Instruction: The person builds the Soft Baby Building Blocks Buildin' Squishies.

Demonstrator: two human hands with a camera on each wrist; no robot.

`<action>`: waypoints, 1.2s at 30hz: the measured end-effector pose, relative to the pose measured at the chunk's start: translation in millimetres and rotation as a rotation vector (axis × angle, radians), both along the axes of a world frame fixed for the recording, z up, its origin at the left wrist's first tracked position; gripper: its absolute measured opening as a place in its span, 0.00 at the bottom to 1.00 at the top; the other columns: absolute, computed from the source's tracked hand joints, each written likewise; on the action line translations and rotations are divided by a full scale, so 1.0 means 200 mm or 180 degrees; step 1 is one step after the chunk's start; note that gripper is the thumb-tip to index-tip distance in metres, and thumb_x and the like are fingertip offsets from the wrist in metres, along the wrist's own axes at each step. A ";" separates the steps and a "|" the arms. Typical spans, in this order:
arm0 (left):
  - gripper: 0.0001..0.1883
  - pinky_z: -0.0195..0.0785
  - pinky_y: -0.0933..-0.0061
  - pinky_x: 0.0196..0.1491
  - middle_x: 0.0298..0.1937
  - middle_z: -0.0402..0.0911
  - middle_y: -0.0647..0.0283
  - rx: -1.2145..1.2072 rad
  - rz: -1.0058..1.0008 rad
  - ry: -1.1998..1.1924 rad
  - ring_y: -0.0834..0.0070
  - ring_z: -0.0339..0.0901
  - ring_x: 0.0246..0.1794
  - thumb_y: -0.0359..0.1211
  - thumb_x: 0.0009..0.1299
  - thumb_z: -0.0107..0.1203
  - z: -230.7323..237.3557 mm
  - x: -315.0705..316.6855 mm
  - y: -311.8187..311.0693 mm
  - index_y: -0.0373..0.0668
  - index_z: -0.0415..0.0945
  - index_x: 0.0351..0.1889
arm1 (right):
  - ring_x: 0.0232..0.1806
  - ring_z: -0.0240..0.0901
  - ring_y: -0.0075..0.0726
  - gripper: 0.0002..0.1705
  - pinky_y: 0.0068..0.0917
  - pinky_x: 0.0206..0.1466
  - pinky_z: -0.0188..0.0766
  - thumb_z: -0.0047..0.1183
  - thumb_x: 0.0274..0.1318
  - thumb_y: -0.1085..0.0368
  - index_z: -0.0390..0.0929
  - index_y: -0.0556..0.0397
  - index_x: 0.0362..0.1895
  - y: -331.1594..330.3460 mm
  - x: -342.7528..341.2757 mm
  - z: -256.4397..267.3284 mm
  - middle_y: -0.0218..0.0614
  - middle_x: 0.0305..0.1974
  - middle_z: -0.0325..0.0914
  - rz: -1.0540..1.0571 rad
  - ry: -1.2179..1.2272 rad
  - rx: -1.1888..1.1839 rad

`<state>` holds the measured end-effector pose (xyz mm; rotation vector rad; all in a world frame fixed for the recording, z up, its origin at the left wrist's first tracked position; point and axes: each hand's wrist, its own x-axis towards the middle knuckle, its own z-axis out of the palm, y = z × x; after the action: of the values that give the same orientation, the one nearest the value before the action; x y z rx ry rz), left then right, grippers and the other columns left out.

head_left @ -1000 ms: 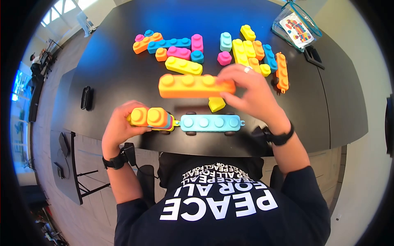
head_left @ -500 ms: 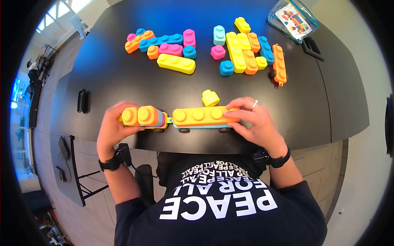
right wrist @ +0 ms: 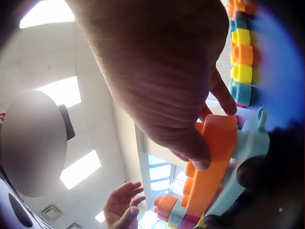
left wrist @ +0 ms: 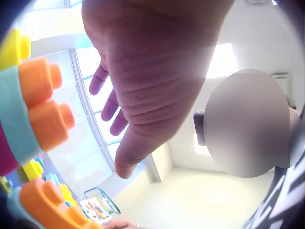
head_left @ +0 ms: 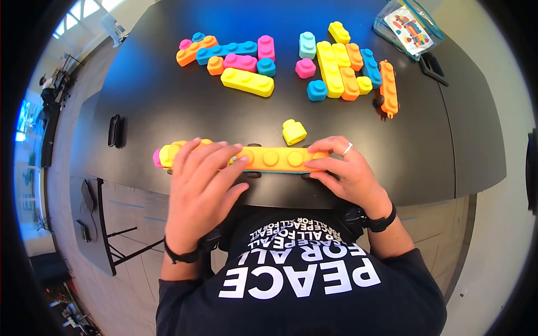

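Note:
With fingertips and thumb my right hand point(head_left: 356, 179) pinches the right end of a long orange block point(head_left: 270, 158) with a row of studs. The block lies lengthwise over a light blue wheeled base point(right wrist: 252, 143), and a gap shows between them near the hand in the right wrist view. My left hand point(head_left: 204, 187) hovers with fingers extended, overlapping the block's left end in the head view. Partly hidden behind it stands a stacked toy car, with small orange blocks point(left wrist: 43, 129) on a light blue layer point(left wrist: 16, 114). A yellow block point(head_left: 294, 133) lies just beyond the orange one.
Several coloured blocks point(head_left: 246, 82) lie in a group at the back left, and another group point(head_left: 330, 73) sits at the back right. Beside that is an orange wheeled base point(head_left: 388, 89). A clear bag point(head_left: 408, 33) stands at the far right; a black case point(head_left: 114, 131) lies left.
My right hand has brought the orange block down and toward me, over the light blue wheeled base. The left hand has let go of the stacked car and moved right, its fingers now extended.

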<state>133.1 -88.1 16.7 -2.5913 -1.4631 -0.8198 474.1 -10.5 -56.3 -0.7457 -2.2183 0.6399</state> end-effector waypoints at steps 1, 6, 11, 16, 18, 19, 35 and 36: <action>0.28 0.65 0.33 0.85 0.68 0.91 0.63 -0.0084 0.0063 0.0072 0.56 0.86 0.73 0.35 0.64 0.84 -0.05 0.03 0.01 0.45 0.90 0.63 | 0.63 0.85 0.55 0.20 0.47 0.64 0.86 0.82 0.59 0.72 0.94 0.48 0.55 0.00 0.00 0.01 0.37 0.62 0.88 -0.0001 -0.0040 -0.0034; 0.25 0.53 0.25 0.92 0.66 0.91 0.67 -0.0219 0.0273 0.0416 0.59 0.85 0.73 0.34 0.64 0.83 -0.15 0.09 0.01 0.45 0.91 0.59 | 0.65 0.85 0.55 0.21 0.48 0.67 0.86 0.82 0.60 0.70 0.93 0.48 0.58 -0.04 0.02 0.03 0.37 0.66 0.88 -0.0096 -0.0147 -0.0229; 0.23 0.47 0.22 0.93 0.64 0.92 0.69 -0.0202 0.0341 0.0303 0.61 0.86 0.72 0.34 0.64 0.83 -0.18 0.12 0.00 0.44 0.92 0.57 | 0.66 0.85 0.54 0.20 0.47 0.68 0.85 0.81 0.62 0.71 0.92 0.48 0.57 -0.05 0.02 -0.01 0.36 0.67 0.88 -0.0166 -0.0084 -0.0283; 0.24 0.45 0.21 0.94 0.62 0.92 0.68 -0.0203 0.0336 0.0224 0.61 0.88 0.70 0.34 0.63 0.83 -0.19 0.13 0.00 0.43 0.91 0.58 | 0.66 0.86 0.54 0.17 0.46 0.69 0.84 0.80 0.64 0.71 0.92 0.47 0.55 -0.04 0.01 -0.05 0.36 0.67 0.90 -0.0175 0.0079 -0.0468; 0.25 0.47 0.24 0.95 0.62 0.92 0.65 -0.0243 0.0368 0.0187 0.60 0.88 0.72 0.33 0.64 0.84 -0.21 0.14 0.00 0.42 0.91 0.59 | 0.66 0.86 0.54 0.16 0.47 0.69 0.84 0.80 0.65 0.71 0.92 0.48 0.55 -0.03 0.00 -0.04 0.36 0.67 0.90 -0.0147 0.0134 -0.0534; 0.25 0.49 0.26 0.95 0.63 0.91 0.64 -0.0268 0.0394 0.0171 0.59 0.88 0.73 0.33 0.64 0.83 -0.22 0.15 -0.01 0.42 0.90 0.59 | 0.66 0.86 0.55 0.16 0.47 0.69 0.84 0.79 0.65 0.71 0.92 0.48 0.54 -0.03 0.00 -0.04 0.36 0.67 0.91 -0.0157 0.0139 -0.0517; 0.24 0.77 0.47 0.79 0.73 0.87 0.51 -0.0650 0.0370 -0.0951 0.43 0.82 0.79 0.16 0.74 0.67 -0.38 0.23 0.00 0.34 0.85 0.69 | 0.63 0.87 0.55 0.13 0.47 0.69 0.83 0.78 0.66 0.71 0.91 0.49 0.53 0.00 0.00 -0.02 0.37 0.66 0.92 -0.0106 0.0028 -0.0629; 0.24 0.79 0.48 0.78 0.72 0.87 0.52 -0.0601 0.0364 -0.0939 0.44 0.83 0.77 0.16 0.73 0.68 -0.39 0.22 0.01 0.34 0.85 0.68 | 0.63 0.87 0.55 0.13 0.47 0.69 0.82 0.78 0.66 0.71 0.91 0.49 0.52 0.00 0.00 -0.01 0.37 0.66 0.92 -0.0096 0.0035 -0.0653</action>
<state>177.9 -86.7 -60.4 -2.5695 -1.8301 -1.1401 473.7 -10.7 -59.2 -0.8740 -2.1485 0.8637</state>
